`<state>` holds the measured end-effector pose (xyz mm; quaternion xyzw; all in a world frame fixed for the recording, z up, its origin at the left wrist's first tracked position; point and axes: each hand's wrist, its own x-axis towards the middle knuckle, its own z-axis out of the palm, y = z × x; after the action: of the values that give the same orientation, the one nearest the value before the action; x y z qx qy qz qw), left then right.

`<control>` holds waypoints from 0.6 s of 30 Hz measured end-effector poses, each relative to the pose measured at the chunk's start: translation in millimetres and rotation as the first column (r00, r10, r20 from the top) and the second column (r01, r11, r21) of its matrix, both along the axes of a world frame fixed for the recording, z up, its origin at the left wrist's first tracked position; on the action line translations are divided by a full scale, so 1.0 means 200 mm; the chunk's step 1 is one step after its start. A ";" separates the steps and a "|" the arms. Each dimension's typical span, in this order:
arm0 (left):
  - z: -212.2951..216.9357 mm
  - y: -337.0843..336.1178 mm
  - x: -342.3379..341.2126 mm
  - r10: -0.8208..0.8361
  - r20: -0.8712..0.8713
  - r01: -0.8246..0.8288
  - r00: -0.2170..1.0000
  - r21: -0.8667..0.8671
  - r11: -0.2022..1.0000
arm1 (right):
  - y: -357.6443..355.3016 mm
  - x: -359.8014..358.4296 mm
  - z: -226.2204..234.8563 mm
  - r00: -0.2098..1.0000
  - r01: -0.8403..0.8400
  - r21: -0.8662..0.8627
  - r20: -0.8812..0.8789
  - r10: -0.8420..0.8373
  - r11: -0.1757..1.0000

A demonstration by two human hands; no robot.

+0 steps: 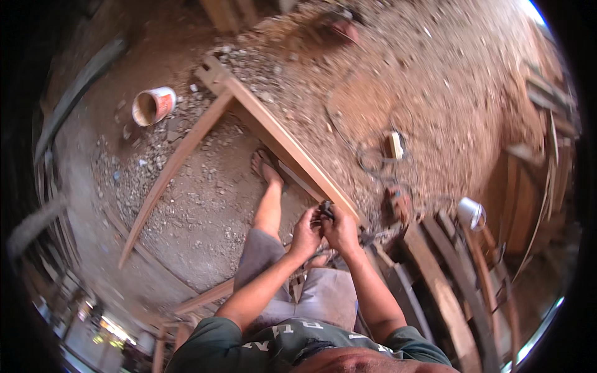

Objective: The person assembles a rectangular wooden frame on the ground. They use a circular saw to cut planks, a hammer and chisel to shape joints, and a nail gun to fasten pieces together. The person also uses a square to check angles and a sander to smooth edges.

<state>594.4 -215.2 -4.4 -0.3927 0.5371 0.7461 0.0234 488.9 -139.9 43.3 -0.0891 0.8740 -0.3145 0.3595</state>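
In front of my body my two hands meet around a small dark object, whose kind I cannot make out. My left hand closes on it from the left with bent fingers. My right hand grips it from the other side, thumb and fingers pressed together. Just beyond the hands runs a light wooden beam, reaching away to the upper left. Near its far notched end it joins a second, thinner wooden beam, and the two form a wide angle. My bare leg and sandalled foot stand inside that angle.
A white and orange bucket lies tipped on the gravel. Cables coil around a white power strip, with a reddish power tool nearby. Several planks crowd my right side, beside a small white pail.
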 end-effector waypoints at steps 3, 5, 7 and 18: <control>-0.02 -0.40 -0.09 -0.103 0.069 0.116 0.992 -0.204 0.972 | -0.37 -0.19 -0.15 0.998 -0.056 -0.017 -0.029 0.056 0.998; -0.06 -0.60 -0.08 -0.030 0.114 0.053 0.993 -0.199 0.979 | -0.61 -0.34 -0.22 0.989 -0.137 -0.057 -0.070 0.133 0.989; -0.15 -0.80 -0.05 0.033 0.157 -0.003 0.987 -0.191 0.982 | -0.81 -0.50 -0.35 0.991 -0.133 -0.068 0.019 0.134 0.989; -0.75 -1.23 -0.25 0.276 0.351 -0.164 0.895 -0.316 0.935 | -1.51 -1.18 -1.16 0.863 -0.469 -0.050 0.187 0.469 0.882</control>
<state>545.3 -461.4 -154.8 -0.5914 0.5725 0.5678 -0.0107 252.7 -441.0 -187.9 -0.2682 0.7865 -0.2262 0.5083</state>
